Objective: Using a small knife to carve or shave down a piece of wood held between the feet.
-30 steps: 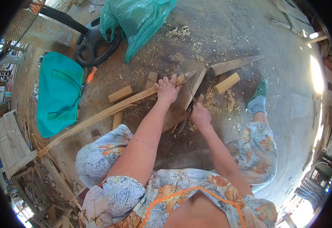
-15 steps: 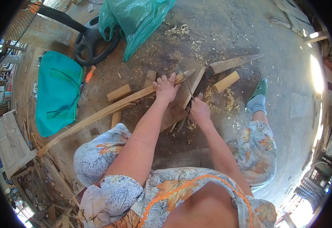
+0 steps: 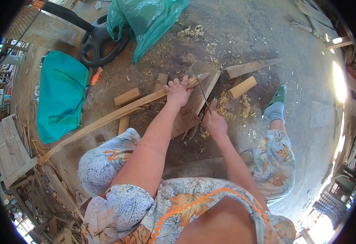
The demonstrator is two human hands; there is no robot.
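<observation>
Near the centre of the frame, the left hand (image 3: pixel 178 92) presses its fingers closed over a long wooden slat (image 3: pixel 117 114) that runs from lower left up onto a wooden block (image 3: pixel 194 106). Just right of it, the right hand (image 3: pixel 215 122) grips a knife (image 3: pixel 204 95), blade angled up across the slat's tip, with wood shavings (image 3: pixel 222 101) beside it on the floor.

The left hand (image 3: pixel 178 91) presses a long pale wooden strip (image 3: pixel 117 114) onto a flat brown wooden chopping board (image 3: pixel 196 97). At its four o'clock, the right hand (image 3: pixel 214 122) grips a dark-bladed knife (image 3: pixel 204 97). A teal fabric bag (image 3: pixel 60 95) lies at nine o'clock.
</observation>
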